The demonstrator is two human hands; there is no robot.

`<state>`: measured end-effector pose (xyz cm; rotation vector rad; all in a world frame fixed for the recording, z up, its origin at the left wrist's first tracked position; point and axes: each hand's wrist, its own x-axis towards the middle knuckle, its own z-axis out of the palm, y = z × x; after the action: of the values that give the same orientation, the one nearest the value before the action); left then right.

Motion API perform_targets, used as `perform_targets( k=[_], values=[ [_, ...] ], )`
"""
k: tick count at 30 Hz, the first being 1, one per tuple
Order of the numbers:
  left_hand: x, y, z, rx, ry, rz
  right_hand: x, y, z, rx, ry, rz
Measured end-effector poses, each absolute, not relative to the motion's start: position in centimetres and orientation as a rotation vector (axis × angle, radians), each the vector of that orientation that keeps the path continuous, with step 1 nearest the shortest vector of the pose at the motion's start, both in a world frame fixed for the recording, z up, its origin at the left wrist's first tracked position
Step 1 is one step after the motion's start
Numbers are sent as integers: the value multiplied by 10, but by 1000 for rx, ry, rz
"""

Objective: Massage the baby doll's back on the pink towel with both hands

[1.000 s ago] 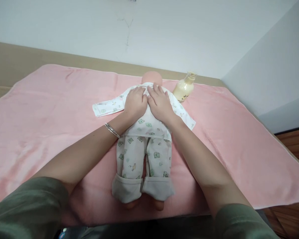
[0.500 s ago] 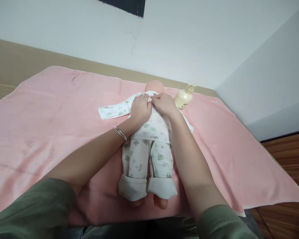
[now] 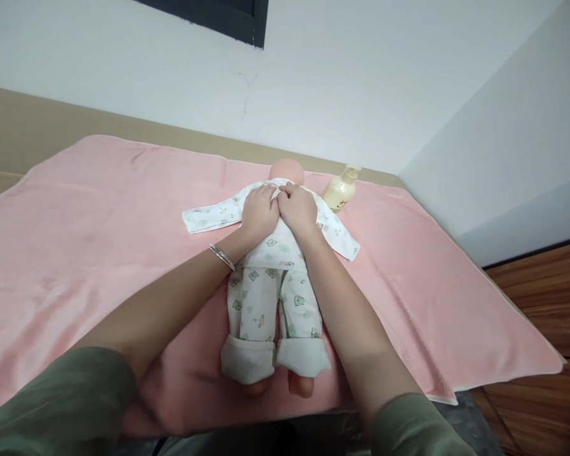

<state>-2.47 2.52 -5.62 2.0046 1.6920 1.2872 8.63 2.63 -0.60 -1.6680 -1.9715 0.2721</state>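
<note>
A baby doll lies on its long axis away from me, dressed in a white printed shirt and matching trousers with turned-up cuffs. My left hand rests on the upper part of the shirt, fingers bent in close to the neckline. Beside it, my right hand is closed at the neckline, its fingertips meeting those of the left. Both seem to pinch the shirt's cloth, though the fingers partly hide it. The two sleeves spread out to the sides, and the doll's feet show below the cuffs.
A pale yellow pump bottle stands to the right of the doll's head. Under everything is a pink blanket. Behind it rises a white wall, and a wooden cabinet is at the right.
My right hand has shifted left and turned so it lies close against the left hand, uncovering more of the right sleeve. The whole view has moved slightly.
</note>
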Motion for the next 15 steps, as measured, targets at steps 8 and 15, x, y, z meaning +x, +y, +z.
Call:
perform_targets(
  k=[8,15],
  values=[
    [-28,22,-49,1737,1630,1327,117,34,32,-1393,-1814,30],
    [-10,11,-13,1607,1483,1365,209,76,50,-1209,-1712,-88]
  ],
)
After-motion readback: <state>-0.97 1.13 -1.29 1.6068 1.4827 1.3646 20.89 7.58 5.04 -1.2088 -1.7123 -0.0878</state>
